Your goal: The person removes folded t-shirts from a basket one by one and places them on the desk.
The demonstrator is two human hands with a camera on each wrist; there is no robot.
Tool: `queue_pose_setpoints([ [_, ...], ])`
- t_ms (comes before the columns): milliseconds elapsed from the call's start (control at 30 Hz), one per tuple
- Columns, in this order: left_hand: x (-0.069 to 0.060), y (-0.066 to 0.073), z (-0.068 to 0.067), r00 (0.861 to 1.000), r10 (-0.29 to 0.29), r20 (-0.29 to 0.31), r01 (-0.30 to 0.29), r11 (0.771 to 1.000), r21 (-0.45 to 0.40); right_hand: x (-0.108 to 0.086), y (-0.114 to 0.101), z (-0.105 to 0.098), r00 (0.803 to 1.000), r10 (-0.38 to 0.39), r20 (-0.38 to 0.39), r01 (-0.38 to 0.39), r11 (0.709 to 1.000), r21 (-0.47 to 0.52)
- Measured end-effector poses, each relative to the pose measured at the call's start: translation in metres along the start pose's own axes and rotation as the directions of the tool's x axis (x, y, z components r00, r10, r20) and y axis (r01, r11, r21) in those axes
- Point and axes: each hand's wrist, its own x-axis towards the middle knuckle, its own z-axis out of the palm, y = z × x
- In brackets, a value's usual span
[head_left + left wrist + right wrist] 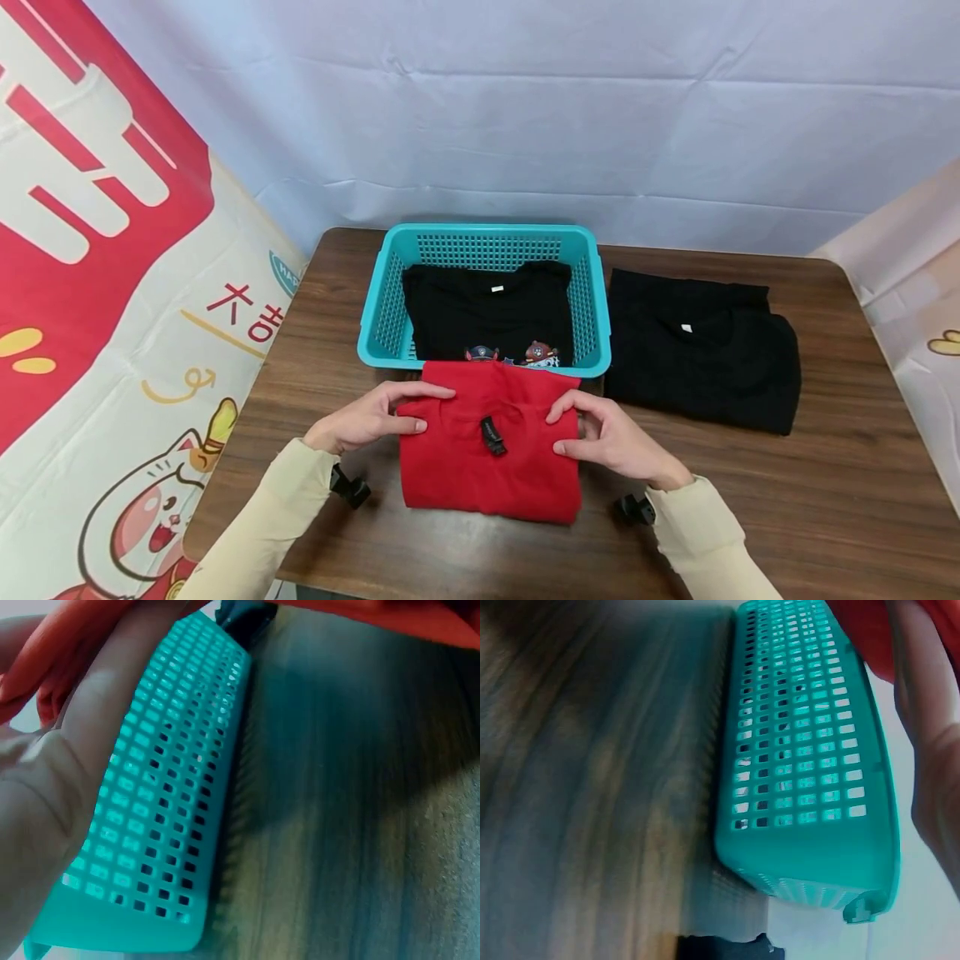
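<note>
A folded red T-shirt point(491, 467) with a black neck label hangs between my two hands, above the table and in front of the basket. My left hand point(375, 414) pinches its left side, and the right hand point(611, 437) pinches its right side. The shirt's far edge overlaps the near rim of a turquoise basket point(367, 321). Inside the basket lies a folded black T-shirt point(487, 312) with printed cartoon figures. Both wrist views show the basket's perforated side wall point(161, 795) below red cloth point(866, 634).
Right of the basket, another folded black T-shirt point(701, 354) lies on the wooden table point(840, 492). A pale cloth backdrop point(525, 125) hangs behind the table. On the left stands a printed banner point(150, 333).
</note>
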Motion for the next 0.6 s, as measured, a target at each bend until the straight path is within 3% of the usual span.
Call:
queue_pose_setpoints([
  [133, 0.000, -0.004, -0.001, 0.997, -0.024, 0.069, 0.023, 1.000, 0.019, -0.002, 0.006, 0.000, 1.000, 0.021, 0.019, -0.021, 1.000, -0.015],
  [300, 0.000, -0.011, -0.005, 0.988, -0.014, 0.155, 0.009, 0.999, 0.032, -0.003, 0.012, 0.004, 0.995, 0.031, 0.095, -0.035, 0.998, 0.044],
  [433, 0.000, -0.016, -0.008, 0.984, -0.015, 0.177, 0.013, 1.000, 0.013, -0.001, 0.018, 0.005, 0.990, 0.046, 0.136, -0.053, 0.997, 0.052],
  [600, 0.001, -0.021, -0.012, 0.983, -0.057, 0.172, 0.058, 0.998, -0.003, 0.002, 0.025, 0.006, 0.990, 0.074, 0.123, -0.075, 0.997, 0.004],
])
